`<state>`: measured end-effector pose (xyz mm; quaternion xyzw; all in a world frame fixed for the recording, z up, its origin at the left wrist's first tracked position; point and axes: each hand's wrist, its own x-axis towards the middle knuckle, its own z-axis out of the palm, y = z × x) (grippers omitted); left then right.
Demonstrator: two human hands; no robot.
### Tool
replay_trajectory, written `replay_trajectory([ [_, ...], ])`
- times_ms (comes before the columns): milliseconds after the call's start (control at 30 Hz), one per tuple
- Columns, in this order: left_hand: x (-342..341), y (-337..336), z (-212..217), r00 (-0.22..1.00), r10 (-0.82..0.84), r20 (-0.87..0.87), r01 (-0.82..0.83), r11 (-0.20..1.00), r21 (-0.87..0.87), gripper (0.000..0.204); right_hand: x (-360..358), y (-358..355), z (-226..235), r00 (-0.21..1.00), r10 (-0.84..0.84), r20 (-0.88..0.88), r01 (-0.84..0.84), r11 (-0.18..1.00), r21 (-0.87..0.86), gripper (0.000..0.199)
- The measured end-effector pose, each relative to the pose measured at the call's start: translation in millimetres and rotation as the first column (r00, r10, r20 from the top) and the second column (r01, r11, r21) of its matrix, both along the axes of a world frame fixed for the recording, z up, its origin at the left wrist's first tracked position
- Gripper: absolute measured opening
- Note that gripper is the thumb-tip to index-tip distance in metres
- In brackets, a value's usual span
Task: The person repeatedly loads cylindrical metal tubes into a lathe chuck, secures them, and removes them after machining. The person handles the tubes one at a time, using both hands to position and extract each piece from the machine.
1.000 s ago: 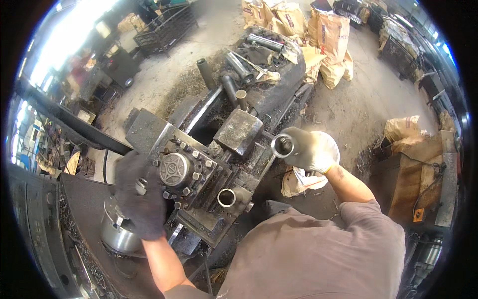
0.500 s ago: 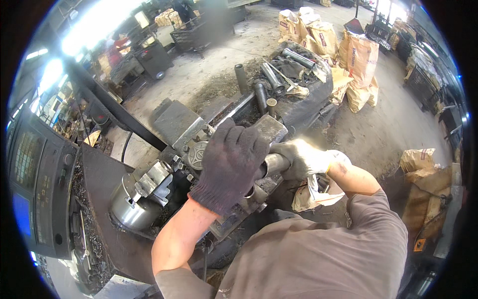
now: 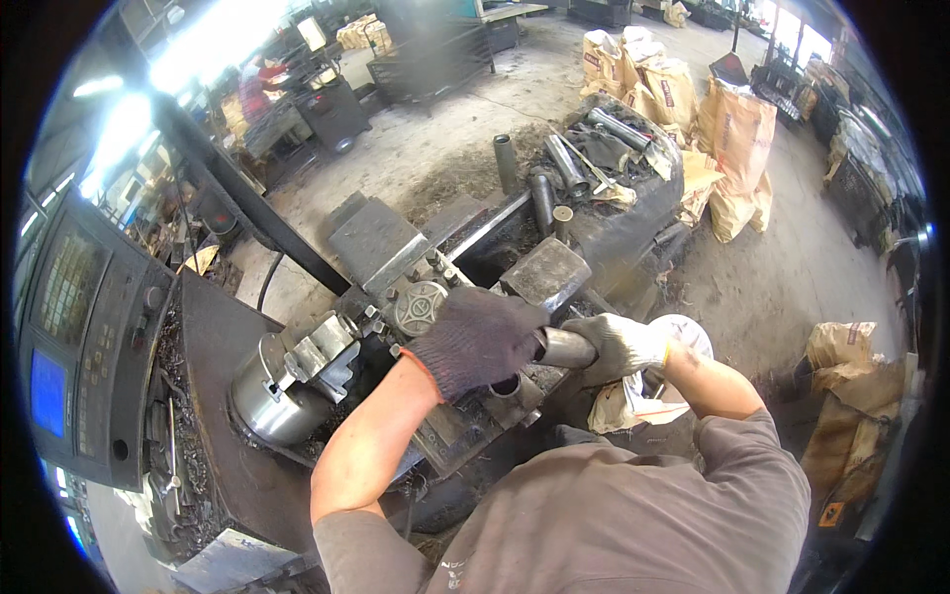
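A short metal tube [image 3: 567,348] lies tilted between my hands, above the tool carriage of a lathe. My right hand [image 3: 616,346], in a whitish knitted glove with grey fingers, is closed around its right end. My left hand [image 3: 480,339], in a dark knitted glove, is curled at the tube's left end. Its fingertips are hidden, so what it grips cannot be made out. Below my left hand, a round open-ended holder [image 3: 506,385] sits on the carriage. Left of my hands are a shiny three-jaw chuck [image 3: 280,401] and a round ribbed turret cap [image 3: 420,307].
A control panel with a blue screen [image 3: 47,394] stands at the left. Beyond the carriage's metal block [image 3: 546,272], several metal tubes [image 3: 566,166] lie on a dark-covered stand. Large paper sacks [image 3: 734,148] stand behind it. An open white bag [image 3: 638,404] is below my right hand.
My left hand has dropped from a raised fist and flattened toward the tube's left end. More of the tube now shows. The whole view has shifted slightly.
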<state>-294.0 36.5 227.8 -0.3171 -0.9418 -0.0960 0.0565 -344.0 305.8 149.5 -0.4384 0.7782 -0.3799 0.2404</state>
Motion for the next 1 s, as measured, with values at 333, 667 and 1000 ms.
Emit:
replay_trajectory([
  [333, -44, -203, 16, 0.477, 0.786, -0.392, -0.850, 0.526, 0.019, 0.056, -22, 156, -158, 0.783, -0.432, -0.447, 0.620, 0.485, 0.617, 0.053],
  [667, 109, -227, -17, 0.313, 0.920, -0.237, -0.892, 0.199, -0.406, 0.082, 25, -107, 0, 0.912, 0.256, -0.322, -0.194, 0.958, 0.212, 0.062],
  [1000, 104, -282, -9, 0.243, 0.969, -0.036, -0.871, 0.202, -0.448, 0.095, -85, -202, 118, 0.651, 0.485, -0.584, -0.661, 0.741, -0.122, 0.028],
])
